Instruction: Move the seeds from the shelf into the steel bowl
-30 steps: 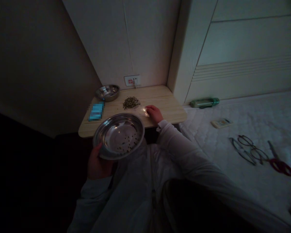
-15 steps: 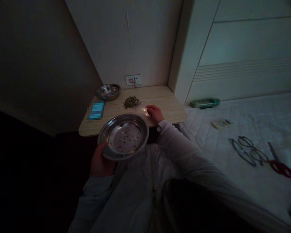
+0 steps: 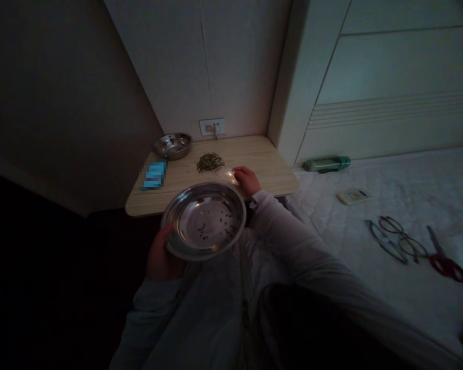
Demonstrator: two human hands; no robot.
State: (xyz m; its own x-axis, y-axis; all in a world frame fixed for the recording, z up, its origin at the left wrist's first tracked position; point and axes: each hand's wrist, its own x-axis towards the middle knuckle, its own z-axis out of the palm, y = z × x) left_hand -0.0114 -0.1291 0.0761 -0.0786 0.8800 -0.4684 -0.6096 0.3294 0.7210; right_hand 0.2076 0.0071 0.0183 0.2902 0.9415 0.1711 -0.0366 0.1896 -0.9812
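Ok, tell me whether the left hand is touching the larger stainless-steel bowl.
Touching. The head view shows the left hand gripping the larger stainless-steel bowl at its near left side, thumb lapped over the rim.

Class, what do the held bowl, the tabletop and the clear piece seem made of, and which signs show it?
Bowl in the left hand: probably polished stainless steel, from its bright reflections.
Tabletop: wood or wood-look laminate, fairly matte, from its grain.
Clear piece in the right hand: likely thin plastic, glossy, being see-through with glints.
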